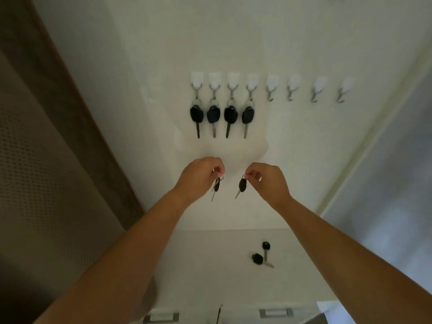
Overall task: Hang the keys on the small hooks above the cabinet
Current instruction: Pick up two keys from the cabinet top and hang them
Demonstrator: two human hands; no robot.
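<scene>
A row of several small white hooks runs across the wall; the left ones each carry a black-headed key (pixel 196 118), and the hooks to the right, starting with the nearest bare hook (pixel 270 90), are bare. Below them my left hand (pixel 201 177) pinches the ring of a black key (pixel 216 187) that dangles down. My right hand (pixel 268 182) pinches the ring of another black key (pixel 242 186). Two more black keys (pixel 258 258) (pixel 266 247) lie on the white cabinet top (pixel 198 265).
A brown door frame (pixel 77 127) and a perforated panel (pixel 35 183) stand to the left. A pale wall edge (pixel 374 136) runs down the right. Two drawer handles (pixel 161 318) (pixel 275 312) show at the cabinet's front.
</scene>
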